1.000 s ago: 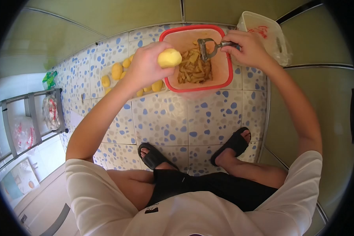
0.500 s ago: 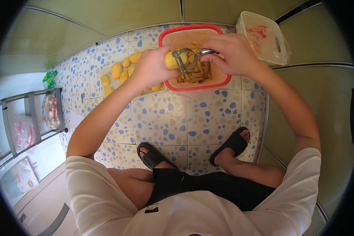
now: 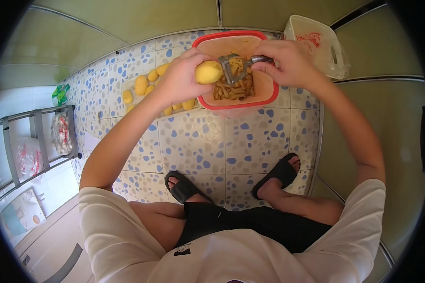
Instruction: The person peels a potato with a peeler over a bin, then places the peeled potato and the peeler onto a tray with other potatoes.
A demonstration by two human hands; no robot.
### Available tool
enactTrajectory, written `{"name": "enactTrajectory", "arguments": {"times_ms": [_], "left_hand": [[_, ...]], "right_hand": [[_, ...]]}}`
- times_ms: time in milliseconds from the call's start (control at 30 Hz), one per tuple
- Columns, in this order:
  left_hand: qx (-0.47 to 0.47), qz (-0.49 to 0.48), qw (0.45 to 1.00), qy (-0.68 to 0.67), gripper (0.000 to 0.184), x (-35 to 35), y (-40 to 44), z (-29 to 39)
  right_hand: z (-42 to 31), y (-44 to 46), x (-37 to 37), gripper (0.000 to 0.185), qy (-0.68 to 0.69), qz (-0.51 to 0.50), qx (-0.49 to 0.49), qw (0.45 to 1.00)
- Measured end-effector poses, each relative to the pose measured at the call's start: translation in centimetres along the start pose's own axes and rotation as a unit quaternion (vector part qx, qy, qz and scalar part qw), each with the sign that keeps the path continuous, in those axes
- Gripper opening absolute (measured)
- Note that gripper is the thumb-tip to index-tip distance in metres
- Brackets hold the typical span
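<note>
My left hand (image 3: 186, 78) is wrapped round a peeled yellow potato (image 3: 208, 72), whose free end points right. In my right hand (image 3: 283, 61) is the dark handle of a metal Y-shaped peeler (image 3: 231, 69). The peeler's head is just right of the potato's end, with a small gap between them. Both hands are above a red-rimmed bin (image 3: 273, 95) that holds a heap of brown and yellow peelings (image 3: 236, 89). Left of the bin, several peeled potatoes (image 3: 141, 85) lie on a clear tray, partly hidden behind my left forearm.
A clear plastic container (image 3: 316, 45) with red print stands at the back right by the green cabinets (image 3: 264, 14). On the left is a grey metal rack (image 3: 38, 137) with plastic bags. My feet in black slides (image 3: 186, 187) stand on the patterned tile floor (image 3: 191, 141).
The peeler has moved right, off the potato it was lying across. My right hand has shifted right with it, while my left hand has stayed nearly in place.
</note>
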State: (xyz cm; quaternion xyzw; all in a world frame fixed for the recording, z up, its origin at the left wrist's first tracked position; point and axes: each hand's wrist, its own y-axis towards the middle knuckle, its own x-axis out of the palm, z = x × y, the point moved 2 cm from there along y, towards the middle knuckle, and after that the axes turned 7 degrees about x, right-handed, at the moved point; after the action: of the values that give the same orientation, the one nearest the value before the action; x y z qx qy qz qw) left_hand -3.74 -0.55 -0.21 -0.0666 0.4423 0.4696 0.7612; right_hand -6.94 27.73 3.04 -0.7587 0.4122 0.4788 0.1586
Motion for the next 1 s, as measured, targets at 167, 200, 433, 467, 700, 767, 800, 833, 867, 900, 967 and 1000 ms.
{"name": "enactTrajectory", "arguments": {"times_ms": [167, 200, 433, 467, 700, 767, 800, 833, 867, 900, 967, 1000], "left_hand": [[-0.11, -0.073, 0.991, 0.002, 0.048, -0.4, 0.7, 1.3], [-0.116, -0.077, 0.99, 0.006, 0.048, -0.4, 0.7, 1.3], [-0.065, -0.08, 0.995, 0.017, 0.051, -0.6, -0.6, 1.2], [-0.054, -0.072, 0.996, 0.005, 0.051, -0.7, -0.6, 1.2], [-0.049, -0.085, 0.991, 0.086, 0.047, -0.4, 0.4, 1.6], [-0.027, -0.077, 0.992, 0.101, 0.046, -0.1, 0.6, 1.9], [-0.02, -0.073, 0.991, 0.107, 0.046, -0.1, 0.6, 1.9], [-0.012, -0.068, 0.991, 0.114, 0.047, -0.1, 0.6, 1.9], [-0.005, -0.062, 0.991, 0.122, 0.047, -0.2, 0.5, 1.9], [-0.002, -0.06, 0.99, 0.125, 0.047, -0.2, 0.3, 1.8], [0.008, -0.059, 0.99, 0.13, 0.048, -0.2, 0.3, 1.4], [0.01, -0.055, 0.99, 0.131, 0.049, -0.2, 0.4, 1.3]], "right_hand": [[-1.0, 0.3, 1.3, 0.027, -0.023, -0.009, -0.037, 0.999], [-1.2, 0.4, 1.2, 0.027, -0.033, -0.01, -0.035, 0.999], [1.5, 0.5, -0.2, 0.025, -0.05, -0.001, -0.002, 0.999], [2.7, 0.4, -0.4, 0.025, -0.053, 0.014, 0.015, 0.998], [-1.2, 0.7, -0.4, 0.027, -0.017, -0.042, -0.028, 0.999], [-1.6, 0.8, -0.1, 0.026, -0.017, -0.058, -0.024, 0.998], [-1.6, 0.7, 0.0, 0.026, -0.018, -0.063, -0.02, 0.998], [-1.7, 0.7, 0.0, 0.026, -0.021, -0.068, -0.017, 0.997], [-1.7, 0.8, 0.0, 0.025, -0.023, -0.072, -0.016, 0.997], [-1.8, 1.1, 0.0, 0.025, -0.031, -0.079, -0.016, 0.996], [-1.8, 1.4, -0.2, 0.024, -0.046, -0.092, -0.01, 0.995], [-1.8, 1.6, -0.4, 0.023, -0.041, -0.09, -0.007, 0.995]]}}
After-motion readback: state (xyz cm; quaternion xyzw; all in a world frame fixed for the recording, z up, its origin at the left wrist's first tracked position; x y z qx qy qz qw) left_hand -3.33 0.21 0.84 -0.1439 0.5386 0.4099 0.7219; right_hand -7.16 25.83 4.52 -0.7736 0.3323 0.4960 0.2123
